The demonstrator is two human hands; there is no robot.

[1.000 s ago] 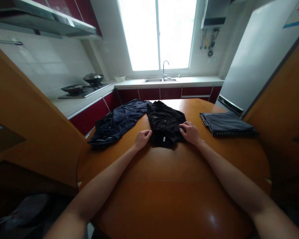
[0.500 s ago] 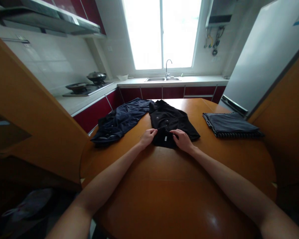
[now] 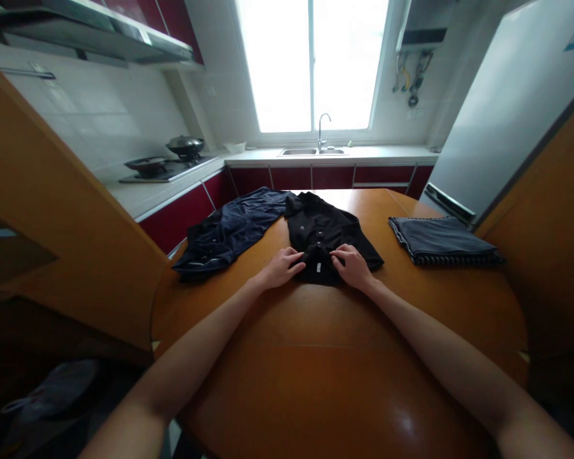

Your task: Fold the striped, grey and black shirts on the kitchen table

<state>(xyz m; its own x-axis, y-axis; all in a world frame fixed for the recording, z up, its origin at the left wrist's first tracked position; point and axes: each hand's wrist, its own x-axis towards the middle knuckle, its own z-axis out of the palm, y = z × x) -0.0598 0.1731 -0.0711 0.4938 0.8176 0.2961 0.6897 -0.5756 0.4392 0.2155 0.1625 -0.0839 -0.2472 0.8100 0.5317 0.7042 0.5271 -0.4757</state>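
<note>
A black buttoned shirt point(image 3: 326, 221) lies on the wooden table with its collar end toward me. Small buttons run down its middle, and a white label shows inside the collar. At the collar's left edge my left hand point(image 3: 280, 268) rests with its fingers stretched out and its thumb apart from them, the tips touching the cloth. My right hand point(image 3: 351, 266) has its fingers bent and closed on the collar's right edge. Some cloth under both hands is hidden. Just left of the black shirt a dark navy garment point(image 3: 236, 231) lies spread out.
A folded grey cloth item with a striped edge point(image 3: 444, 239) lies at the right of the round-ended wooden table point(image 3: 316, 370). Beyond are a counter with a sink point(image 3: 300, 152), a stove with pans point(image 3: 185, 145) on the left, and a fridge point(image 3: 511, 95) on the right.
My left hand has shifted slightly down, its thumb and fingers parting at the collar. My right hand has moved a little. The collar edge now peaks more between the hands.
</note>
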